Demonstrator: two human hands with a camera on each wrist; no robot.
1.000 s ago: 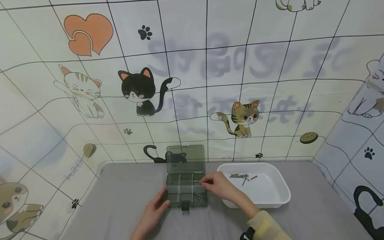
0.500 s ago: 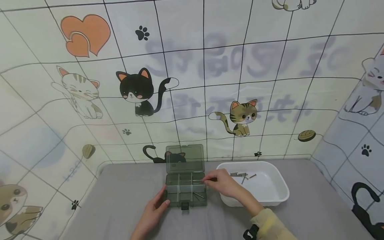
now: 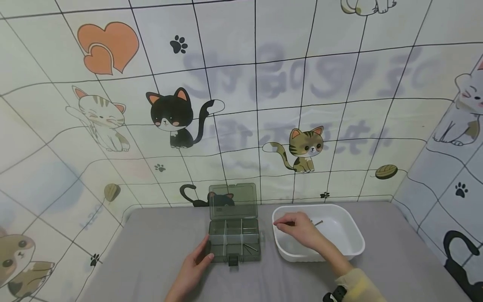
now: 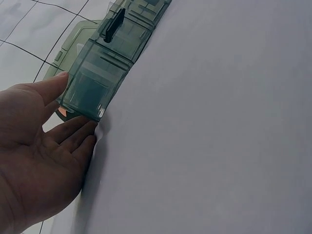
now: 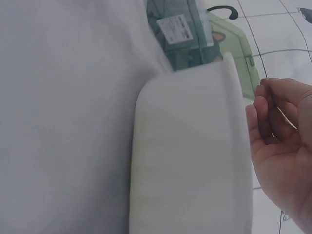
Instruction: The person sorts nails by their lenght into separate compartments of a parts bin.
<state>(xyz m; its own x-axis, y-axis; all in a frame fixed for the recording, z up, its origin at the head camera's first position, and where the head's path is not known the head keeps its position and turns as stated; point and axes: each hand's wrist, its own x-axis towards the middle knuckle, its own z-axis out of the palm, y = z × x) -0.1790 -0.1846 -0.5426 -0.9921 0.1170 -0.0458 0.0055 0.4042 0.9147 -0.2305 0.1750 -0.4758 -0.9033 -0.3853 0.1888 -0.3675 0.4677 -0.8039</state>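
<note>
A green see-through compartment box (image 3: pixel 233 248) stands with its lid (image 3: pixel 232 202) raised. My left hand (image 3: pixel 192 265) rests against its near left corner; in the left wrist view the thumb and extended fingers touch the box's end. Slim metal pieces that look like screws (image 3: pixel 250 248) lie in the near right compartment, and a thin one shows in the far right compartment. Over the left side of a white tray (image 3: pixel 342 231) hovers my right hand (image 3: pixel 299 228). Its fingers are curled, thumb tip against the index finger, and nothing shows between them. One screw (image 3: pixel 319 222) is visible in the tray; the hand hides others.
Grey cloth (image 3: pixel 162 235) covers the table. Behind it and at both sides hangs a cat-patterned curtain (image 3: pixel 241 92). The box's dark front latch (image 3: pixel 233 260) hangs down. The tray's raised rim stands a little to the right of the box.
My right hand has drawn away from the box's right side and moved right, over the tray. My left hand stays at the box's corner.
</note>
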